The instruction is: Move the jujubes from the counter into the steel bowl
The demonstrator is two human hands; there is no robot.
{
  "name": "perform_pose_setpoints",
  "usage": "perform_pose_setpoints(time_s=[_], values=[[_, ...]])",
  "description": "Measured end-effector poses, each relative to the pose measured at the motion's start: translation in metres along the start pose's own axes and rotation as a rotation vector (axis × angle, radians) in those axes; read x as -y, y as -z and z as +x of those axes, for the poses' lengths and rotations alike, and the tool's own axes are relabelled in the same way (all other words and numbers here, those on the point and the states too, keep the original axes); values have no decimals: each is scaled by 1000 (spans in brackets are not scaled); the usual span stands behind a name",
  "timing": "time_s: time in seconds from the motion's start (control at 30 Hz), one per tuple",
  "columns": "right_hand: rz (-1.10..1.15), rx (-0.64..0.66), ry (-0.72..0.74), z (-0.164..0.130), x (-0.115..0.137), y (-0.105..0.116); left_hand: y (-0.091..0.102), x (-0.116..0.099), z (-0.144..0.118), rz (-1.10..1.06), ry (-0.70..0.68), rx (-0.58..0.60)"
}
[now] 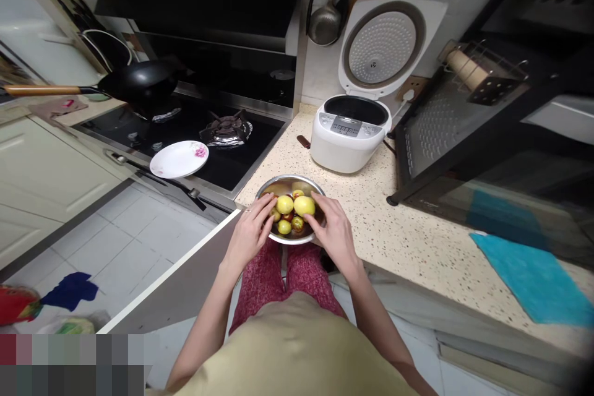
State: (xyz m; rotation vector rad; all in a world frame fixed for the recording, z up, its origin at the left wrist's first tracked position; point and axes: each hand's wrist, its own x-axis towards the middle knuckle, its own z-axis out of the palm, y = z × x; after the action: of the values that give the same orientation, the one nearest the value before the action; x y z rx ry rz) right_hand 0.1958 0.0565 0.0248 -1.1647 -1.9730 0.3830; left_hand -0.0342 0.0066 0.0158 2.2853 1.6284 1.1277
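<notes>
A round metal bowl (318, 188) sits at the front edge of the counter, with several yellow-green jujubes (284, 227) in it, some with brown-red patches. My left hand (250, 228) reaches over the bowl's left side, its fingers and thumb closed on a jujube (284, 204). From the right side, my right hand (335, 226) pinches a larger, paler jujube (304, 205) between thumb and fingers. Both held fruits are side by side above the others. My fingers partly hide the bowl's rim and some fruit.
A white rice cooker (348, 145) stands behind the bowl, lid up. To the left, a floral plate (179, 159) rests at the front of the gas stove (220, 164), with a wok (137, 81) behind. An open cabinet door (174, 275) juts out below. A blue cloth (533, 275) lies right.
</notes>
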Motion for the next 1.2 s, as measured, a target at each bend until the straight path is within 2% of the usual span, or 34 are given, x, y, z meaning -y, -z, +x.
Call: perform_pose_setpoints(time_s=[0.1, 0.2, 0.37, 0.47, 0.8, 1.2], values=[[4, -103, -40, -6, -10, 7, -3, 1, -1, -33, 119, -62], [-14, -151, -74, -14, -21, 11, -9, 3, -3, -83, 247, -84], [-17, -143, -154, -23, -31, 12, -20, 6, -5, -145, 316, -42], [10, -125, -203, -27, -33, 11, -27, 5, -5, -166, 342, -60], [44, -144, -321, -39, -42, 17, -56, -13, 1, -224, 254, -67], [-95, -257, -388, -55, -63, 43, -88, -44, 21, -324, 174, 60]])
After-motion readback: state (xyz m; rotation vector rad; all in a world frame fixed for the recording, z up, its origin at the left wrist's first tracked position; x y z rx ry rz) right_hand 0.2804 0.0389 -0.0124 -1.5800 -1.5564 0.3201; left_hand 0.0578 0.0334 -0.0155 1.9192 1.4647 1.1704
